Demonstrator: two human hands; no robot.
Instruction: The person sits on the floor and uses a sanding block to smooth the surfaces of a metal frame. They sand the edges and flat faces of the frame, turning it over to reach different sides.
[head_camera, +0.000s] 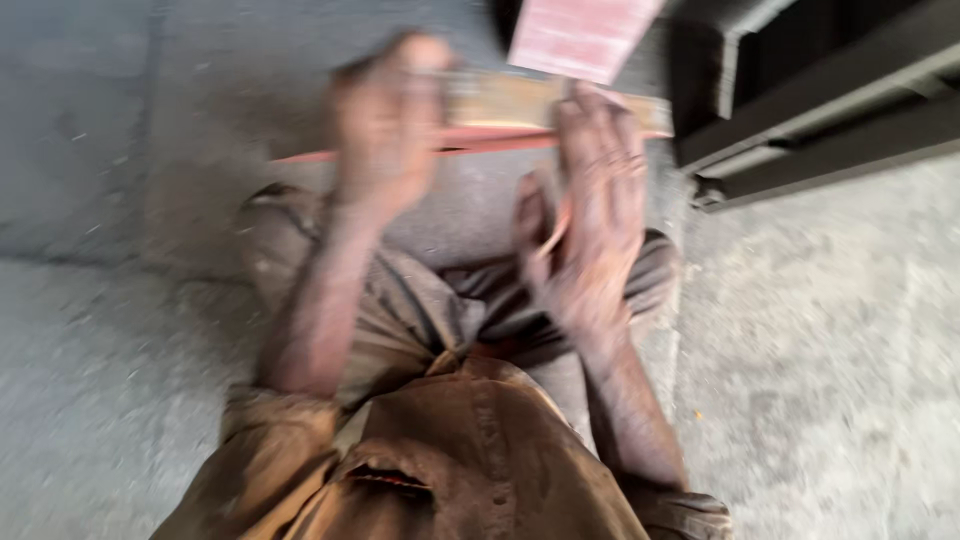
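The wooden strip lies crosswise; the left hand grips its end, the right hand rests open-fingered against it.

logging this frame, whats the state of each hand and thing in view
left hand: raised, grip seems closed on the left end of the wooden bar, blurred
right hand: raised, fingers spread against the bar, grip unclear
wooden bar: held level, red edge beneath
pink sheet: tilted above the bar, contact unclear
brown shirt: worn, sleeves rolled
dark metal frame: resting on concrete floor
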